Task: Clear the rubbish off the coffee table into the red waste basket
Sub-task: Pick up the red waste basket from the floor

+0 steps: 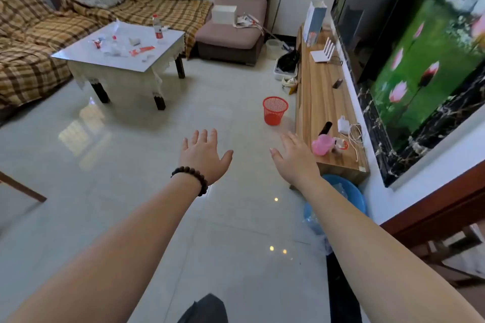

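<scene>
The white-topped coffee table [84,56] stands at the far left. On it lie crumpled paper and wrappers [112,47], a red-and-white packet [141,50], a small white box [134,40] and a plastic bottle [158,26] with a red label. The red mesh waste basket [274,110] sits on the floor to the right, beside the wooden TV bench [320,102]. My left hand [203,156], with a bead bracelet at the wrist, and my right hand [296,158] are stretched out over the floor, fingers spread, holding nothing. Both are well short of the table.
A plaid-covered sofa [34,34] wraps behind the table, and a brown armchair [233,29] stands at the back. A blue basin [349,196] sits on the floor under my right forearm. The bench carries a router [324,54], a charger [342,124] and a pink cup [322,144].
</scene>
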Tool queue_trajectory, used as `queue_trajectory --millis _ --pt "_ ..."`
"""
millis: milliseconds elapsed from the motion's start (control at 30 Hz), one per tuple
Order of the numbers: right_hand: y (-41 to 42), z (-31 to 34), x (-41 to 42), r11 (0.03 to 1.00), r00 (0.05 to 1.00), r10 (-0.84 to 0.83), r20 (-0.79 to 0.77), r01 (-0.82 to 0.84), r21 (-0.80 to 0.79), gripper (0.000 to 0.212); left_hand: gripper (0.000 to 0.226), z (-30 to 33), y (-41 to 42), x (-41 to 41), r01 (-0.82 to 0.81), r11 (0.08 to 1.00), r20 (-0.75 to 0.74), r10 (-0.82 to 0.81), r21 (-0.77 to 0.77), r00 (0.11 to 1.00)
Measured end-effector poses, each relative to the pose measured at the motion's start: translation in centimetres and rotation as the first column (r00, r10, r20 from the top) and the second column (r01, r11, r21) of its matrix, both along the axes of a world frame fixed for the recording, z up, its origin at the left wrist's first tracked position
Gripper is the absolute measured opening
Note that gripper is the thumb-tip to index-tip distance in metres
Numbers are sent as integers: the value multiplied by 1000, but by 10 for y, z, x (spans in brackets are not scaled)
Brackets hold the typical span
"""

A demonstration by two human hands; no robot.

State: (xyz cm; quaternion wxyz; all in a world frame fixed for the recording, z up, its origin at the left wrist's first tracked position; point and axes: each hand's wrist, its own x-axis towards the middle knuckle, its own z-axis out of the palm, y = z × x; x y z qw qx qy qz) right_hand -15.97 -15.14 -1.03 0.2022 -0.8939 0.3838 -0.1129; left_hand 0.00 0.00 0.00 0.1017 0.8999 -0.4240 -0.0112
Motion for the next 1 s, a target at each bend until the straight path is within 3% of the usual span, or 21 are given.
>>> queue_trajectory --millis 367,733,1000 --pt "-114 -51 71 994 996 -75 -42 78 71 57 75 -56 -123 90 42 995 -24 -40 88 999" --pt "-279 -38 206 980 981 -173 -90 181 87 56 74 -65 -295 237 150 972 -36 -145 181 989" --pt "-385 -48 253 955 963 -254 -93 264 132 54 74 -86 -412 299 182 968 -73 -171 174 983"
